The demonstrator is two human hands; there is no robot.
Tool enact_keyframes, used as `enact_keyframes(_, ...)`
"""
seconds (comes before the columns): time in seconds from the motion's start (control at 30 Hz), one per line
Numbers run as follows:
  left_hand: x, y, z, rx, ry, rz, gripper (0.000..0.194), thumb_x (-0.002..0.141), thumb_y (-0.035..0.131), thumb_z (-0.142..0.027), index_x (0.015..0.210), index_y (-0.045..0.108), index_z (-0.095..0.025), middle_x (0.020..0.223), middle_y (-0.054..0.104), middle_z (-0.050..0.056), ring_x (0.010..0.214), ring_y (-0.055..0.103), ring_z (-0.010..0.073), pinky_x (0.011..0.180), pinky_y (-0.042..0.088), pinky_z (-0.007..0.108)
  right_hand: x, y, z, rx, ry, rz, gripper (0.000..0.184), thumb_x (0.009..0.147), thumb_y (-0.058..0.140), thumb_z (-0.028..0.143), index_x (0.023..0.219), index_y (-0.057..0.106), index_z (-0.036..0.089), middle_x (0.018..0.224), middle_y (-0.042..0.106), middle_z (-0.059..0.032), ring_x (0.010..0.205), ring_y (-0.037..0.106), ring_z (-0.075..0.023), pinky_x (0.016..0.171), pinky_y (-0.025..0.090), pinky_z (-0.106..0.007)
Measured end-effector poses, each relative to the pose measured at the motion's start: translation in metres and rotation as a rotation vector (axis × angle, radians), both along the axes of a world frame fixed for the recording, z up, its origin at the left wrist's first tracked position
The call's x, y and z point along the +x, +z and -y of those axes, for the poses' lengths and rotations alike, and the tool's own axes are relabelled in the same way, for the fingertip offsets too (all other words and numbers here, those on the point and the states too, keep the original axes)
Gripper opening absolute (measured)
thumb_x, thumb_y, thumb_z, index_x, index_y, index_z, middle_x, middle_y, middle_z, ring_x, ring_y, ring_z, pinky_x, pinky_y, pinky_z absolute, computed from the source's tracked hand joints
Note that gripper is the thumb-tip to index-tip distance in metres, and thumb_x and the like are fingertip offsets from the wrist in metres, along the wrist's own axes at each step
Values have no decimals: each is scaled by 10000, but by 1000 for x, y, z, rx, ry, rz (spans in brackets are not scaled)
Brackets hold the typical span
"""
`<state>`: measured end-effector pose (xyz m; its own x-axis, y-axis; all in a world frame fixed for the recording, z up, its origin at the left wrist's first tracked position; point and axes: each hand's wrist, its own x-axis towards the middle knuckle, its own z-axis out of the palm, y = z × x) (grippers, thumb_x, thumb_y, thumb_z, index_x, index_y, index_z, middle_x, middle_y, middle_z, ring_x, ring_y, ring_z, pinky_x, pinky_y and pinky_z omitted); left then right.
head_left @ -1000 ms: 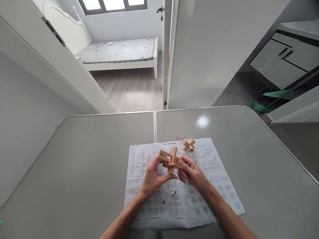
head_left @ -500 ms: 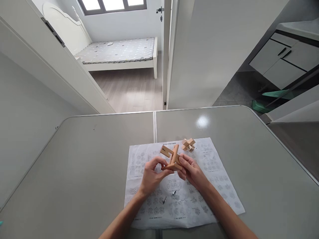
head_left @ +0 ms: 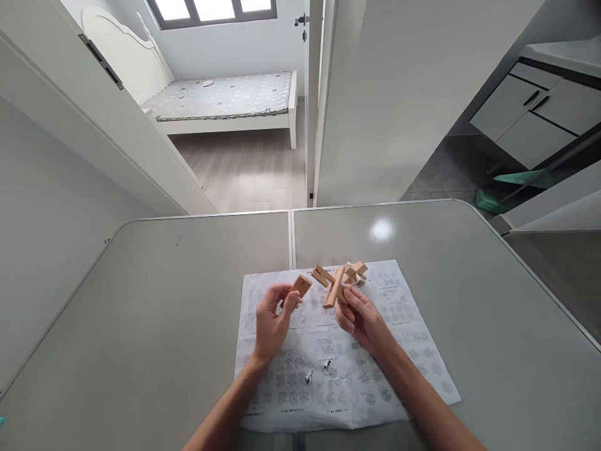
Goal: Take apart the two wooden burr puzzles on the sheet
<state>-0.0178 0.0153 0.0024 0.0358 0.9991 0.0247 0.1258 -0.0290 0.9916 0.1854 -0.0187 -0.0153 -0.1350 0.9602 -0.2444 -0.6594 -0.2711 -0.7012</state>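
Observation:
My left hand (head_left: 275,316) pinches one flat wooden puzzle piece (head_left: 302,285) between thumb and fingers, its end pointing up and right. To the right, my right hand (head_left: 364,316) grips a partly joined set of wooden puzzle pieces (head_left: 333,288), one bar crossing another with a numbered end at the upper left. A gap separates the two. Just behind the joined pieces, an assembled wooden burr puzzle (head_left: 359,270) rests on the paper, partly hidden. Under both hands lies a white instruction sheet (head_left: 323,401) printed with rows of small diagrams.
The sheet lies on a grey table (head_left: 164,326) with a seam down its middle. Two small black-and-white scraps (head_left: 308,378) sit on the sheet. Past the table's far edge are an open doorway, a bed (head_left: 225,97) and, at right, cabinets (head_left: 530,103).
My left hand has drawn a wooden piece away to the left, apart from the joined pieces. My right hand has tilted the rest upward, in front of the burr puzzle.

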Motion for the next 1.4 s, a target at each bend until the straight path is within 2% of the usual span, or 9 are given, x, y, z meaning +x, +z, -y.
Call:
enact_keyframes(0.17,-10,-2,-13,125,83,-264,257,994,631,-462,1021,687,-212,825,743,28,787,681,186,728,518,292,0,0,0,20,17,20,409,982,707,457,744,482,212,583,411,72,457,413,-81,464,335,-229)
enact_keyframes(0.37,-31,-9,-29,364,83,-646,212,1011,621,-415,989,732,-236,934,775,38,927,667,228,918,472,375,2,-1,1,55,61,50,368,1016,664,445,781,500,214,587,423,73,465,436,-85,489,358,-236)
enact_keyframes(0.5,-38,-12,-33,429,83,-785,214,1023,605,-401,959,730,-239,959,790,35,953,661,240,932,434,388,2,-2,1,63,79,60,361,1026,650,441,789,500,215,592,439,71,473,455,-85,504,362,-238)
enact_keyframes(0.67,-39,-14,-33,429,65,-826,212,1019,612,-405,956,739,-246,946,783,37,974,651,252,932,425,396,1,-2,2,59,94,58,368,1015,664,442,786,486,216,599,452,72,484,472,-85,513,366,-239)
enact_keyframes(0.93,-39,-15,-33,361,120,-851,248,1017,604,-428,987,780,-256,988,686,63,1026,614,267,968,400,420,-1,0,2,99,116,93,367,1012,665,443,787,493,210,589,454,77,481,476,-84,519,359,-242)
enact_keyframes(1.17,-39,-19,-35,329,105,-857,231,1031,585,-396,964,740,-238,998,683,59,1013,616,262,978,390,439,-1,-2,3,101,128,95,366,998,681,459,801,486,219,583,449,80,478,476,-95,515,356,-250)
enact_keyframes(1.3,-38,-15,-33,400,166,-837,194,1018,603,-379,1012,725,-229,1021,673,82,1016,606,273,948,422,438,-1,-2,3,108,138,111,363,1005,671,460,804,486,220,590,448,79,486,481,-98,522,359,-254)
enact_keyframes(1.4,-34,-11,-28,486,159,-696,178,1027,586,-358,986,693,-221,937,672,63,882,617,225,862,472,384,-1,-3,4,130,153,135,348,1021,650,455,816,490,223,596,457,77,493,486,-103,524,356,-257)
